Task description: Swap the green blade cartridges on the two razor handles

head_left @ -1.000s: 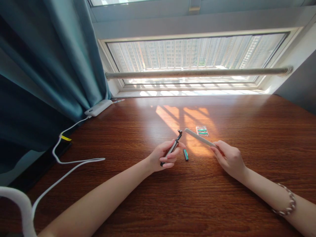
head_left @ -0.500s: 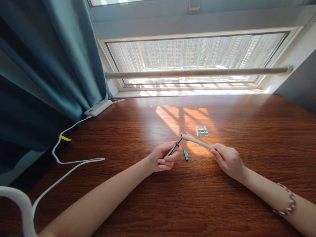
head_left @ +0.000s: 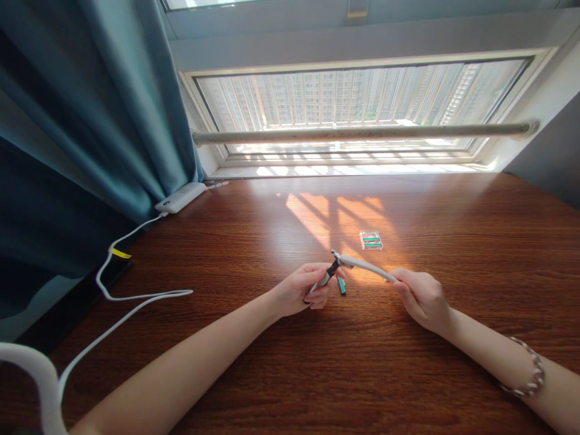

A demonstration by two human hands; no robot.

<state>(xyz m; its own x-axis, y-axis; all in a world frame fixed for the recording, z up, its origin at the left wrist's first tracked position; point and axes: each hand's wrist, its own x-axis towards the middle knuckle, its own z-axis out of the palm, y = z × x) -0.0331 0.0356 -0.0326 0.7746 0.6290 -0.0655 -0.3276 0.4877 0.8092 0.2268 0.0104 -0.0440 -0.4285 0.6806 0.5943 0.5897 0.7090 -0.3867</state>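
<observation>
- Plainly, the left hand (head_left: 312, 288) was closed round the razor (head_left: 328, 275).
- Apart from it, the right hand (head_left: 423, 300) gripped the brush (head_left: 372, 267), bristled end at the razor's tip.
- On the table (head_left: 317, 374), the cartridge (head_left: 341, 286) lay by the left hand, the case (head_left: 371, 240) beyond the brush.

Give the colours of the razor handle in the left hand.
The razor handle is black and grey, best seen in the head view.
</observation>
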